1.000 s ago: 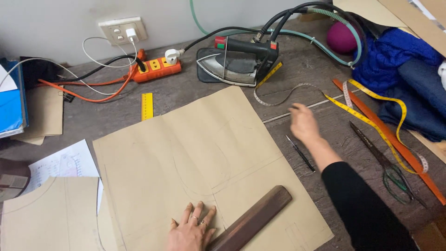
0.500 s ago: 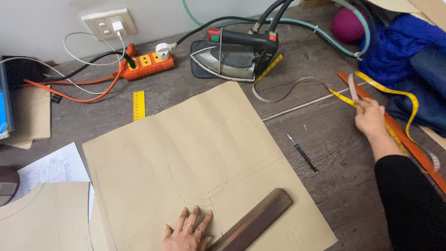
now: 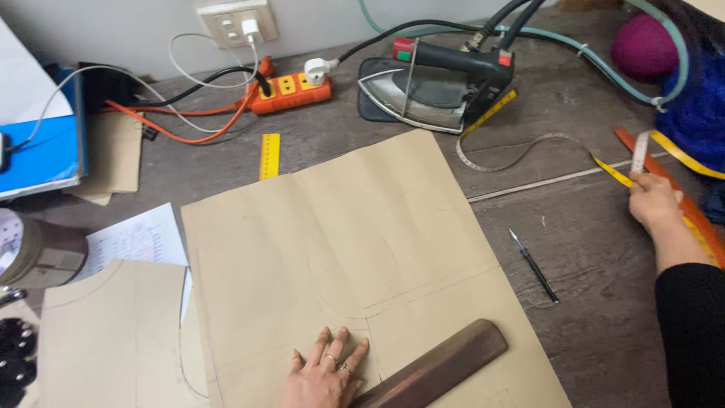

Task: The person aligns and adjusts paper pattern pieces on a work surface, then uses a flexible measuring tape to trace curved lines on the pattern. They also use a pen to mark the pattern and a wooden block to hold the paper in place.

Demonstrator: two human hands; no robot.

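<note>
Tape measure (image 3: 639, 153) sits pinched in the right hand's (image 3: 655, 202) closed fingers, trailing left towards the iron (image 3: 438, 85); left hand (image 3: 325, 375) lies flat, fingers spread, on brown paper (image 3: 355, 249).

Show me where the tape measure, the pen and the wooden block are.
tape measure (image 3: 640, 151), head view, the pale end above the right hand.
pen (image 3: 533, 266), head view, middle of its barrel.
wooden block (image 3: 438, 369), head view, middle of its top face.
</note>
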